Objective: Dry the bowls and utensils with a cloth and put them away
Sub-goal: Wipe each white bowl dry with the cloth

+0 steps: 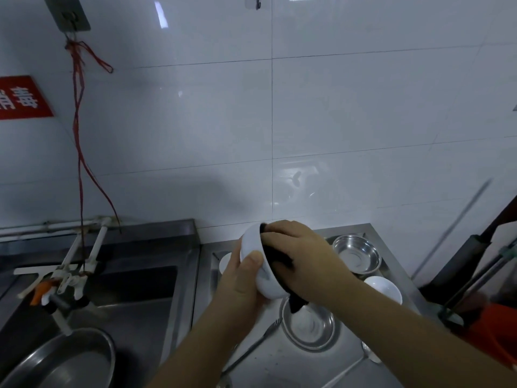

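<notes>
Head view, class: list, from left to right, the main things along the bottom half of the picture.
Metal basin → tap → fork → steel dish → white bowl on counter → orange object.

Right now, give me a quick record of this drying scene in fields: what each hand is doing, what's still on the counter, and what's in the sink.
left hand: grips a white bowl, tilted on its side
right hand: presses a dark cloth into that bowl
counter: two steel bowls, another white bowl, a fork, a spoon
sink: a steel basin under the tap
stage: drying, nothing being put away
</notes>
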The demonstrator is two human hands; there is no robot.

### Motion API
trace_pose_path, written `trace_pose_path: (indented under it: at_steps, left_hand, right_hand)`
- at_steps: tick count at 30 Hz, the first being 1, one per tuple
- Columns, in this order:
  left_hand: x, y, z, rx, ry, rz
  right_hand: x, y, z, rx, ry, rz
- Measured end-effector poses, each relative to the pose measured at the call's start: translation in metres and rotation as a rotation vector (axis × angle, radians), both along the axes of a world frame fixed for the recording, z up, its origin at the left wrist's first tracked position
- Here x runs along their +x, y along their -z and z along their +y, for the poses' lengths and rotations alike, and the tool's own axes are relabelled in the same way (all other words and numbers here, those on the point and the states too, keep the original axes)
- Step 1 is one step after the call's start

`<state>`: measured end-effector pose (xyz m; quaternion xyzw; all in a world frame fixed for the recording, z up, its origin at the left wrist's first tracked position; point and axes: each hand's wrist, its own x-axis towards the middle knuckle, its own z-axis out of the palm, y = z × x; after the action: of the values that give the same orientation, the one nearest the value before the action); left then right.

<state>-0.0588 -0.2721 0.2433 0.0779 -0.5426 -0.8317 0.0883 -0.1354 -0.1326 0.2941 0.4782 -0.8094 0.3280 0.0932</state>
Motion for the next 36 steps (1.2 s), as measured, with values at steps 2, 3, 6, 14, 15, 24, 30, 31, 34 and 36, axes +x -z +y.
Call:
trace_pose_path:
  at_steps: [2,3,6,14,15,24,30,31,34,36]
  left_hand:
    - [0.002,0.0,-0.005,-0.008,-0.013,0.013]
    - [0.002,0.0,-0.008,-0.062,-0.018,0.027]
    - [0.003,-0.002,-0.013,-0.269,-0.013,0.04]
    - [0.015,-0.003,-0.028,-0.601,0.049,0.088]
    - [0.015,-0.002,-0.031,-0.653,0.05,0.079]
    - [0.018,0.008,-0.045,-0.97,0.137,0.075]
    - [0.016,0.008,-0.039,-0.491,-0.014,-0.203]
    - [0.017,0.009,-0.034,-0.26,0.004,-0.287]
    - [0.023,0.009,-0.019,0.14,0.102,-0.258]
    - [0.024,0.009,-0.017,0.311,0.064,-0.244]
  right_hand:
    - [0.0,-0.005,-0.002,0.141,0.033,-0.068]
    - [0.001,-0.01,-0.004,0.181,0.062,-0.163]
    - [0.0,-0.02,-0.007,0.246,0.102,-0.541]
    - [0.014,-0.013,0.003,-0.463,0.134,-1.714]
    - [0.015,-0.01,0.001,-0.53,0.136,-1.773]
    - [0.013,0.001,-0.002,-0.568,0.114,-1.809]
    - [0.007,0.01,-0.004,-0.834,0.083,-1.762]
    - [0.007,0.012,-0.004,-0.876,0.083,-1.76]
    - [0.008,0.018,-0.004,-0.924,0.08,-1.769]
    - [0.009,0.024,-0.004,-0.938,0.089,-1.775]
